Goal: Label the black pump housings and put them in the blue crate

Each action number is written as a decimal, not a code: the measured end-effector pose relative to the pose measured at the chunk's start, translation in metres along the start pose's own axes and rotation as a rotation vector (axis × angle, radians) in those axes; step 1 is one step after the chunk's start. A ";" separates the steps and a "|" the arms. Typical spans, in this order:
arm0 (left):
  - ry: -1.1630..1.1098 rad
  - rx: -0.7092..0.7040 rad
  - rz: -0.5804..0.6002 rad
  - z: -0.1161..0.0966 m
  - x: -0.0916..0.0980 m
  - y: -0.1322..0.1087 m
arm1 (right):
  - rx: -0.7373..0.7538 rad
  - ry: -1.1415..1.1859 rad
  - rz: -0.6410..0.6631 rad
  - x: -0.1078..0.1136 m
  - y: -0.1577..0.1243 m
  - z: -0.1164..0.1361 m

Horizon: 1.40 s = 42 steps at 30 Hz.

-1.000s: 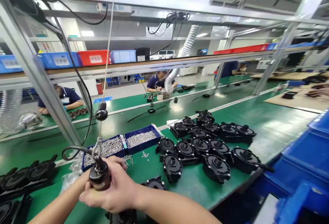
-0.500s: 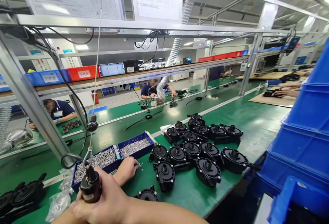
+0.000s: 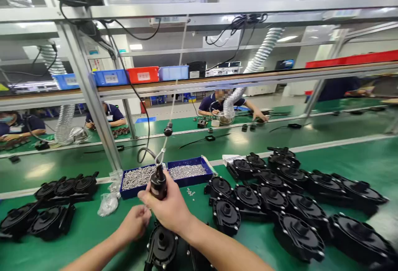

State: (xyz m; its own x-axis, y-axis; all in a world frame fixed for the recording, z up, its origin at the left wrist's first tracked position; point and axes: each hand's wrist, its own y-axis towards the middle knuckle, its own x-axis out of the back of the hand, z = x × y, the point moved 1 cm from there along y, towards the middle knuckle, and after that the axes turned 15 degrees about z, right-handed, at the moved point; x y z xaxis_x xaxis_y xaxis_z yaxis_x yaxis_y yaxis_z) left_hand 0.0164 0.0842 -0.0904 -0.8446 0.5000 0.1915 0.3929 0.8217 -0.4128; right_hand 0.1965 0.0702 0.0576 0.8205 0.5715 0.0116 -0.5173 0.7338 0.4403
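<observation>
1. Right hand [image 3: 170,209]: clenched around the body of the electric screwdriver [image 3: 158,184], thumb side toward the person, tool upright.

2. Electric screwdriver: dark barrel, hung from a thin cord [image 3: 174,96] that rises from the top of the fist; a black stopper ball [image 3: 168,129] sits on the cord above the hand. A grey cable loops off to the left of the tool's top.

3. Left hand [image 3: 136,222]: just left of and below the right hand, fingers drawn together. Whether they pinch anything cannot be told.

4. Black pump housing [image 3: 161,245]: round, lying on the green mat [image 3: 77,229] directly beneath both hands, below the screwdriver tip; the tip itself is hidden by the right hand.

5. Two blue screw trays, side by side just beyond the hands: the left tray [image 3: 137,177] holds longer silver screws, the right tray [image 3: 188,171] shorter ones.

6. Loose screws [image 3: 191,192]: a few scattered on the mat just right of the right hand.

7. Clear plastic bag [image 3: 107,202]: crumpled, left of the left hand, near the left tray's corner.

8. Black housings, right group [image 3: 280,204]: many, packed in rows well to the right of the right hand.

9. Black housings, left group [image 3: 46,204]: several, well to the left of the left hand.

10. Co-workers in dark shirts [image 3: 217,101]: seated at the far bench, beyond the trays.
</observation>
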 end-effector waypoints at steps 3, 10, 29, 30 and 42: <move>-0.156 0.081 0.013 0.022 -0.020 -0.029 | -0.009 0.022 0.018 0.002 0.000 -0.005; -0.441 0.116 0.054 0.021 -0.052 -0.053 | -0.026 0.039 0.039 -0.005 -0.007 -0.014; -0.483 0.102 -0.025 0.000 -0.067 -0.074 | 0.011 -0.026 0.024 -0.004 0.007 -0.012; -0.460 0.107 -0.022 -0.002 -0.065 -0.074 | 0.005 -0.005 0.015 -0.004 0.008 -0.011; -0.405 0.130 0.074 -0.009 -0.055 -0.069 | 0.078 0.285 0.225 -0.035 0.003 0.006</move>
State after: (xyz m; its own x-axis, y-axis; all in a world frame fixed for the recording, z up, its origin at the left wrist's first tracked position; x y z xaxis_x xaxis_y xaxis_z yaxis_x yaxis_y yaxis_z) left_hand 0.0391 0.0024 -0.0639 -0.9005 0.3876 -0.1973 0.4309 0.7335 -0.5257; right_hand 0.1678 0.0497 0.0637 0.5821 0.8027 -0.1293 -0.6483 0.5542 0.5220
